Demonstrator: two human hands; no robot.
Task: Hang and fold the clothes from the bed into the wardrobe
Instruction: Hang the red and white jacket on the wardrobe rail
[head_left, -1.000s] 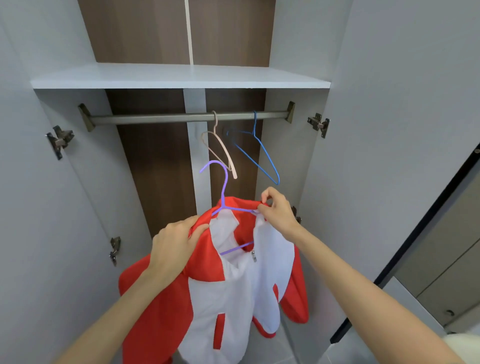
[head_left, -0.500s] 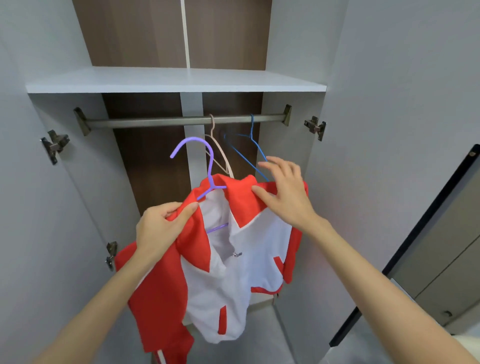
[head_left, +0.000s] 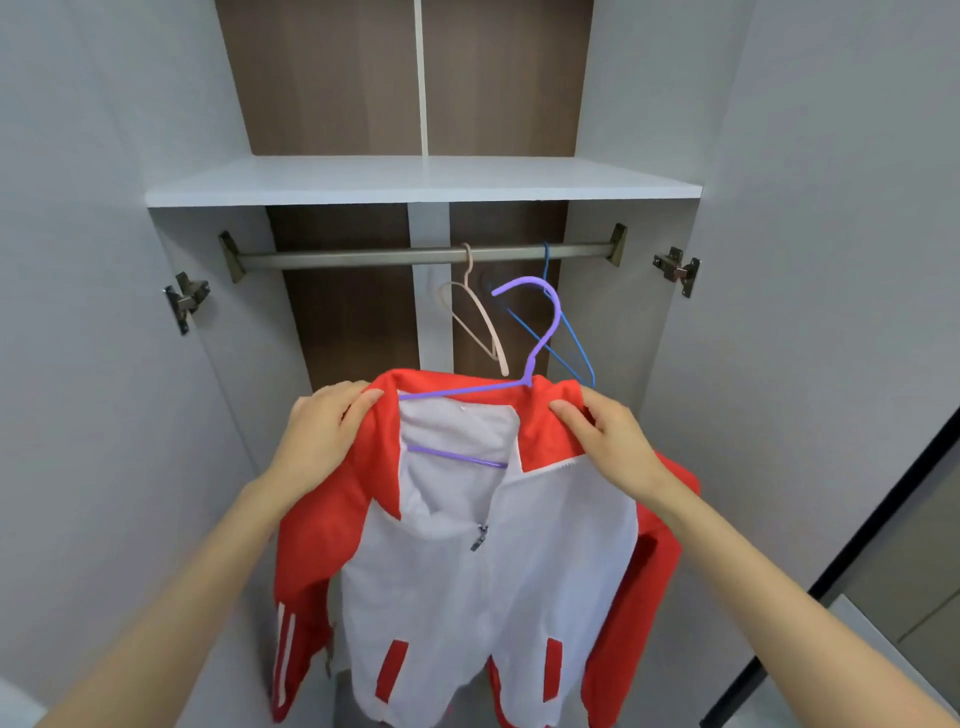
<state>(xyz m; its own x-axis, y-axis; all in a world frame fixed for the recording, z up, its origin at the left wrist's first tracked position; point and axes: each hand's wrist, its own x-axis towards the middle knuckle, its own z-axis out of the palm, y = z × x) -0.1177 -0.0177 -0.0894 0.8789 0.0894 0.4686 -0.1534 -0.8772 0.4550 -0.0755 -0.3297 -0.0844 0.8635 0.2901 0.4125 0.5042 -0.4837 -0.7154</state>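
A red and white zip jacket (head_left: 483, 582) hangs on a purple hanger (head_left: 540, 338) in front of the open wardrobe. My left hand (head_left: 324, 431) grips the jacket's left shoulder and my right hand (head_left: 605, 436) grips its right shoulder. The purple hook points up, just below the metal rail (head_left: 363, 257) and apart from it. The jacket faces me, its zip partly closed and its sleeves hanging down.
On the rail hang an empty beige hanger (head_left: 480, 322) and an empty blue hanger (head_left: 571, 338), right behind the purple hook. A white shelf (head_left: 415, 182) sits above the rail. Open wardrobe doors (head_left: 93, 364) flank both sides.
The jacket has been lifted and spread out square between both hands. The purple hook has risen and shifted right, closer to the rail. My right hand moved from the collar to the shoulder.
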